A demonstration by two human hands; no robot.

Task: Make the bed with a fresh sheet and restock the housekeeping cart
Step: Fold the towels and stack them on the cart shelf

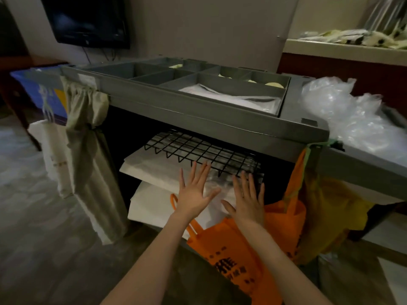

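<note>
Grip released on both sides: left hand and right hand lie flat, fingers straight and spread, palms down on folded white linen at the front of the housekeeping cart. Fingertips of both hands reach the front edge of a black wire rack sitting on the upper linen stack inside the cart's open shelf bay; whether the fingers touch the wire cannot be told. Something clear and crinkled, blurred, lies under and between the hands. Second white folded stack on the shelf below. Cart top is a grey divided tray; nearest compartment holds white packets, rear compartments show pale round items, too small to identify. Orange bag with dark printed characters hangs at the cart's right front, below the forearms. Beige cloth bag hangs from the cart's left end. Clear plastic sheeting bunched at the right end. Wall-mounted television behind, upper left.
</note>
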